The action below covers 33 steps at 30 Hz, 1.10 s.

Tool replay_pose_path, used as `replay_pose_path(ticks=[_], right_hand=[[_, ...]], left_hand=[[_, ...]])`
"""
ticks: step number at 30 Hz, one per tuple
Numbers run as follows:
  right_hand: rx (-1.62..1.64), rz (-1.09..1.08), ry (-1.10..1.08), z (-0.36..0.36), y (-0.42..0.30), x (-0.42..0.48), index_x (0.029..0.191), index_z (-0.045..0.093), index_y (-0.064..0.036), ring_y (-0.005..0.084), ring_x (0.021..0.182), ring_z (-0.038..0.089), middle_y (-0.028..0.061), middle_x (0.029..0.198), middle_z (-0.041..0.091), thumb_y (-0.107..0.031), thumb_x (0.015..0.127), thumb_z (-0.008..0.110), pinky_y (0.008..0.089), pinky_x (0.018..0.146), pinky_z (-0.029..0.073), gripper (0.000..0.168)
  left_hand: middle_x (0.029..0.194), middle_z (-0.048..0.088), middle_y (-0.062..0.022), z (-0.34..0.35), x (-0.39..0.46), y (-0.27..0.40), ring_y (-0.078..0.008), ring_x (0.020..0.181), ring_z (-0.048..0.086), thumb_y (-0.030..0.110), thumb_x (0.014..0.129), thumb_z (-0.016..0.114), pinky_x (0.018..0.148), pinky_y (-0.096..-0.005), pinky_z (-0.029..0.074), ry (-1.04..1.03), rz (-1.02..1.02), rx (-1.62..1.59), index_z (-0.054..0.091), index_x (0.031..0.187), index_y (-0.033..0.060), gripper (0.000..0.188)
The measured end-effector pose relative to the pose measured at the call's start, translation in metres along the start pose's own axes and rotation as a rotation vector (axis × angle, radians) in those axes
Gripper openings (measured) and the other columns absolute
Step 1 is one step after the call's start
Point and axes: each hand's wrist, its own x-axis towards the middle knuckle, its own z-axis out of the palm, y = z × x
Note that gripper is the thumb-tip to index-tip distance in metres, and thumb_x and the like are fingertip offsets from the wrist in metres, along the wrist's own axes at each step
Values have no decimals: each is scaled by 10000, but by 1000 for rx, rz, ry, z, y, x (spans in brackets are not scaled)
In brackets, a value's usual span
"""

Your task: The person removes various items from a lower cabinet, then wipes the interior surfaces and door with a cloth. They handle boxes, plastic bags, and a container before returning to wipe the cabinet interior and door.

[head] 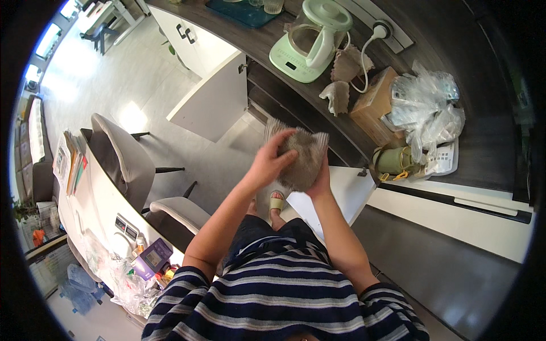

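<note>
Both hands hold a bunched grey-brown cloth [303, 160] with striped edges, at chest height in front of an open cabinet. My left hand [276, 158] grips its left side, thumb lying across the front. At the lower right edge, my right hand [320, 174] supports the cloth, its fingers mostly hidden behind it. On the dark countertop beyond stands a pale green electric kettle [313, 40] with a glass body. Two crumpled brownish cloths [347, 64] lie beside the kettle's white cord.
Open white cabinet doors [209, 102] stand at left and right below the counter. A cardboard box [375, 106], plastic bags [426, 106] and a green bottle [394, 160] sit at the counter's right. Chairs [128, 157] and a cluttered white table [102, 204] are at left.
</note>
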Motion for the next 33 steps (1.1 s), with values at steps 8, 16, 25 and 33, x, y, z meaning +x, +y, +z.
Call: replay_pose_path(ticks=[8, 16, 25, 33], right_hand=[[-1705, -1082, 400, 129, -27, 133, 1218, 616, -19, 293, 1017, 654, 139, 1134, 684, -120, 878, 668, 373, 898, 495, 358], [-2622, -1082, 488, 108, -41, 237, 1247, 621, -43, 340, 1088, 610, 170, 1157, 667, -114, 904, 546, 438, 927, 488, 358], [-2621, -926, 419, 117, -50, 308, 1194, 607, 7, 366, 1103, 592, 191, 1169, 646, -120, 888, 542, 420, 947, 481, 337], [-2699, -772, 341, 113, -53, 262, 1193, 583, 16, 370, 1101, 596, 208, 1190, 632, -68, 826, 575, 446, 946, 486, 377]], left_hand=[[1467, 453, -177, -73, 99, 26, -379, 1326, 443, 73, 813, 662, 1079, -416, 398, 441, 395, 819, 426, 1438, 90, 669], [1367, 552, -204, -121, 222, 6, -352, 1361, 423, 37, 792, 562, 1110, -414, 370, 186, 420, 916, 438, 1428, 33, 648], [1255, 605, -211, -134, 238, -15, -392, 1199, 541, 98, 844, 595, 998, -416, 447, 239, 276, 445, 571, 1256, 38, 418], [1351, 580, -152, -122, 229, -20, -322, 1353, 435, -2, 794, 563, 1121, -417, 347, 335, 408, 590, 488, 1394, 90, 611]])
